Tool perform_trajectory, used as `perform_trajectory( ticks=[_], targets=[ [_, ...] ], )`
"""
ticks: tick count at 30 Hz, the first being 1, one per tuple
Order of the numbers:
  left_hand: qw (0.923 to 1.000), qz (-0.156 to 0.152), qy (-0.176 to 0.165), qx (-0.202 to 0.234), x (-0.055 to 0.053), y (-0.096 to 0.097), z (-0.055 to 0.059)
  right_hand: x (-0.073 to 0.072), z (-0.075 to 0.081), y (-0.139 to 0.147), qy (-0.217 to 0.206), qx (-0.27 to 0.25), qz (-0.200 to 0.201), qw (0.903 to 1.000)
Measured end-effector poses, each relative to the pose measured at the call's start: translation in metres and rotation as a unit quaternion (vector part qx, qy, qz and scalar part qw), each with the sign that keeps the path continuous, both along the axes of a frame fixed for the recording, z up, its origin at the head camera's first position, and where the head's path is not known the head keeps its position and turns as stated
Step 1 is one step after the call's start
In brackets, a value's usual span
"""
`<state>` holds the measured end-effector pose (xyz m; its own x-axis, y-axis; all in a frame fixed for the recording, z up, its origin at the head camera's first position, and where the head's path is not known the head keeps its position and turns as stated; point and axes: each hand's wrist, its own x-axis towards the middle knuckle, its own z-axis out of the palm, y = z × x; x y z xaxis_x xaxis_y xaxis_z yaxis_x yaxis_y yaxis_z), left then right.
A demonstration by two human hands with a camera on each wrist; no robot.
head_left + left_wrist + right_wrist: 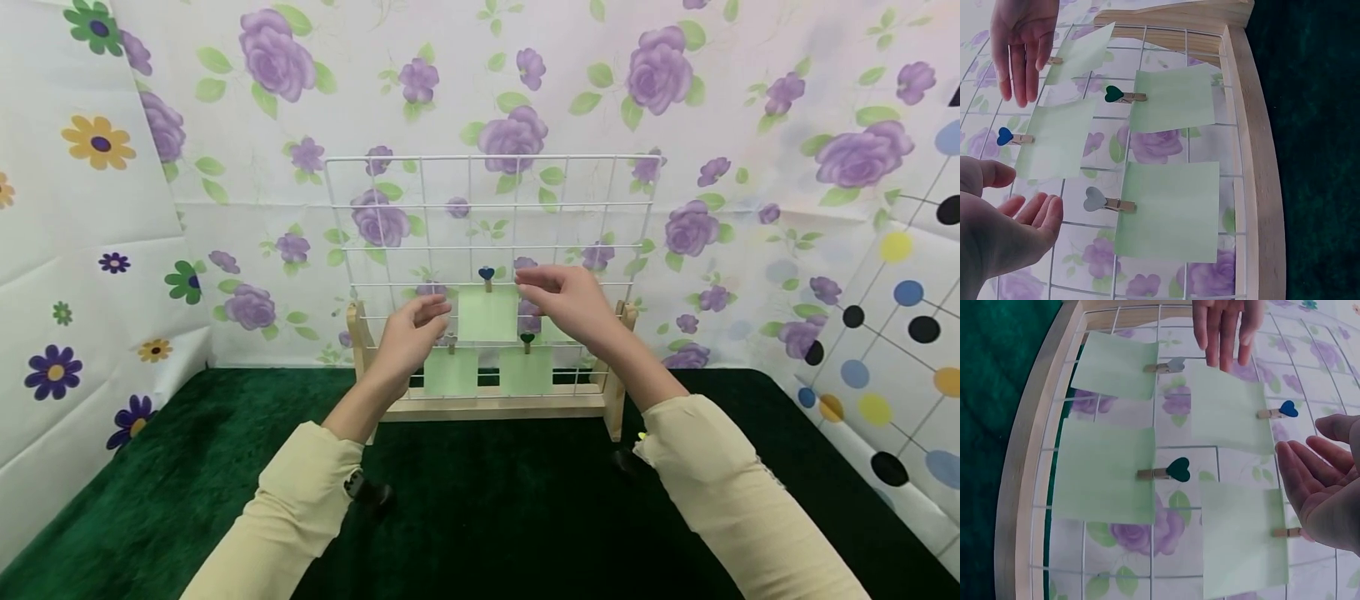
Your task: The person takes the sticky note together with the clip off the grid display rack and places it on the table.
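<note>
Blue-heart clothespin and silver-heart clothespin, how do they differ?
The blue-heart clothespin is topped in dark blue, the silver-heart clothespin in silvery grey. In the head view, the blue one sits higher on the white wire grid, the silver one lower, further left. Both are wooden, each gripping a light green sheet.

- Left sleeve [288,500]: long, plain pale-yellow cloth, softly creased along the forearm.
- Left cuff [330,442]: loose and bunched in thick folds, ending short of the wrist.
- Black fitting [367,492]: a small dark piece jutting from the inner side of that cuff, its details blurred.
- Right sleeve [738,492]: matching pale yellow, with a gathered, puffy cuff.
- Dark fitting [626,461]: beside the right cuff, blurred, near a tiny bright yellow spot [642,436].
- Left grip [408,337] and right grip [573,306]: bare hands, ungloved.
</note>
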<state>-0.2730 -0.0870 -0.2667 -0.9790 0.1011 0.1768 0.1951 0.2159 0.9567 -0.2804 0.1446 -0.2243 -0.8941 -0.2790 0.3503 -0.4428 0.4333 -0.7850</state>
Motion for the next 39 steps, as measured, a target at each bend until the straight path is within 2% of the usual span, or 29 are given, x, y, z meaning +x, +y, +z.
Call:
perform_trajectory(
  ticks=[7,17,29,33,39],
  targets=[
    [0.9996,0.01,-0.021,0.015,-0.004,0.004,0.004,-0.004,0.006,-0.01,-0.011,-0.014,0.01,0.9998],
    [0.9997,0.002,-0.012,0.021,-0.01,0.011,0.007,-0.011,0.011,-0.022,-0.013,-0.013,0.007,0.9998],
    [0.9997,0.014,-0.015,0.015,-0.018,0.017,0.009,-0.02,0.014,-0.045,-0.006,0.044,-0.014,0.9989],
    [0.9996,0.016,-0.018,0.014,-0.02,0.02,0.009,-0.023,0.014,-0.05,0.003,0.058,-0.023,0.998],
    [0.9992,0.01,-0.019,0.034,-0.022,0.021,0.009,-0.024,0.016,-0.055,0.032,0.105,-0.045,0.993]
  ],
)
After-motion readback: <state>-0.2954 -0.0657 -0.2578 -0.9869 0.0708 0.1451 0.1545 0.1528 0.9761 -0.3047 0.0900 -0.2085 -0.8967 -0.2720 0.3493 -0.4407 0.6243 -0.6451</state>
